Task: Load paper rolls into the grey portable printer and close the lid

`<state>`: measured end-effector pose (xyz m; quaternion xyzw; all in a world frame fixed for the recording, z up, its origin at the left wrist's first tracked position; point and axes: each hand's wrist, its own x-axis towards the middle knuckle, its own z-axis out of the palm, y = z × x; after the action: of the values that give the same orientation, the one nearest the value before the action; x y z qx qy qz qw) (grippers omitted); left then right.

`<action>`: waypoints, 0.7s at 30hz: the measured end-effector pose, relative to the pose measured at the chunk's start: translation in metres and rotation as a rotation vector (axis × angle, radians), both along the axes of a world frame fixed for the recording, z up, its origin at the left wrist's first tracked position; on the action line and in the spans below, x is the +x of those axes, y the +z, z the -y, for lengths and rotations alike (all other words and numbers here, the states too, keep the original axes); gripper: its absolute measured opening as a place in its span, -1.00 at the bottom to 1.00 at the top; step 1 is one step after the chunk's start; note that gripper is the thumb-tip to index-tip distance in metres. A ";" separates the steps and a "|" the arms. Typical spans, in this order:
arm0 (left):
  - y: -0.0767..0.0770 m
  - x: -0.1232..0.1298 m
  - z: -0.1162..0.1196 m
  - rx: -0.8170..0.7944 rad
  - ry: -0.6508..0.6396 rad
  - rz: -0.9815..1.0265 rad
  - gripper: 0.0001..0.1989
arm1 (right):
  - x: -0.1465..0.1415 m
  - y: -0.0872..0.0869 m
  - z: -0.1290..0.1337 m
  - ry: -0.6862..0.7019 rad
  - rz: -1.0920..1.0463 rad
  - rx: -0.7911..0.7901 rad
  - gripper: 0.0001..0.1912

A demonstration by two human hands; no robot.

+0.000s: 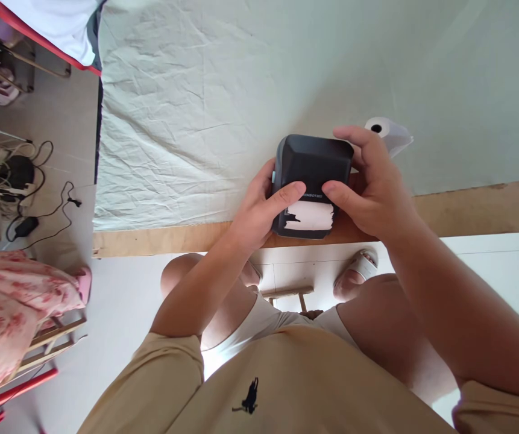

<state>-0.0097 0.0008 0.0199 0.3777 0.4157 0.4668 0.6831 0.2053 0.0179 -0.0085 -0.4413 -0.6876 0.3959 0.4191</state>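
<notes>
Head view: black device (pixel 317 166) is held in both hands above the near edge of the table (pixel 196 114), lettered face up. Left hand (pixel 261 208) is partly closed around the left side; thumb rests on the top face, partly covering the lettering. Right hand (pixel 372 181) is partly closed at the right side; thumb lies on the top face, index finger extends across the far right corner. White patch (pixel 310 216) with ragged edges occupies the near end of the device. Paper roll (pixel 388 135) lies on the tablecloth, just beyond the right hand. Cables (pixel 1 175) lie on the floor at far left; floral cloth (pixel 10 319) is at near left.
</notes>
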 end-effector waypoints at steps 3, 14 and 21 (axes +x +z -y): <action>0.002 0.002 0.000 -0.010 0.009 0.024 -0.44 | 0.000 0.006 -0.001 -0.003 0.036 -0.040 -0.39; 0.004 0.013 -0.005 -0.161 0.100 0.226 -0.63 | 0.005 0.006 0.002 -0.002 -0.025 -0.083 -0.33; 0.001 0.014 -0.008 -0.273 0.218 0.165 -0.57 | 0.003 0.012 0.004 0.006 -0.101 -0.177 -0.26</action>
<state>0.0044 0.0086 0.0211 0.1947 0.4560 0.5069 0.7051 0.2078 0.0141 0.0034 -0.4538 -0.6293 0.4783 0.4114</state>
